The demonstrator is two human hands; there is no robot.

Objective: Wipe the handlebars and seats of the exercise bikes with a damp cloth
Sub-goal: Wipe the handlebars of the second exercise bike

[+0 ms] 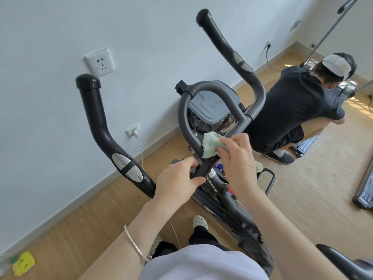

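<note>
Cloth [211, 146] — crumpled, pale green — in right hand [237, 160] against curved grey handlebar [184, 120]

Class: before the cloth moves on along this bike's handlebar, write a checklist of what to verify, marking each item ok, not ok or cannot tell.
1. Cloth pinched securely by right hand: ok.
2. Cloth touching grey bar: ok.
3. Left hand gripping stem to steady the bike: ok.
4. Cloth damp: cannot tell.
5. Left grip already wiped: cannot tell.
</note>
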